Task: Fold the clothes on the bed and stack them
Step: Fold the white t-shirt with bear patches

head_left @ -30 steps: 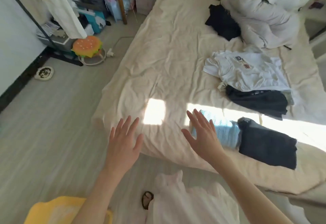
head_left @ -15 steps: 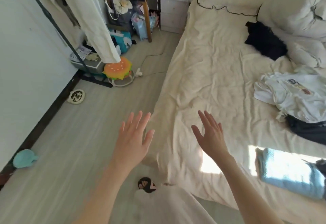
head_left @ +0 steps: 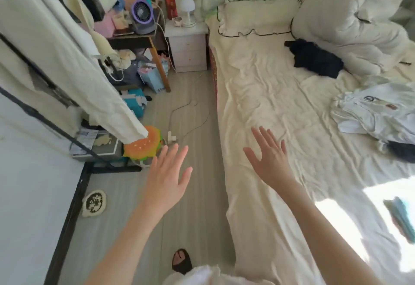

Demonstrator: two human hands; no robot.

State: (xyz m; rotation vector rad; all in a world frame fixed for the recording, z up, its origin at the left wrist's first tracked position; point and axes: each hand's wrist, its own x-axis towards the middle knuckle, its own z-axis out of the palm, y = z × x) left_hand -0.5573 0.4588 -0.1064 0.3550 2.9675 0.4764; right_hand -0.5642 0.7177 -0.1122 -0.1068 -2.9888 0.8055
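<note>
Two empty hands, left hand [head_left: 166,179], right hand [head_left: 270,161], clothes [head_left: 370,114] well right

A white nightstand [head_left: 188,47] is set against the head corner of the bed frame, and a small white lamp [head_left: 188,10] is stood on its top. A purple fan [head_left: 142,15] is placed on the cluttered dark desk [head_left: 132,39] beside it. A burger-shaped cushion [head_left: 143,144] and a round patterned mat [head_left: 93,202] are seen on the grey floor [head_left: 197,194], where a white cable [head_left: 190,116] is trailed.
</note>
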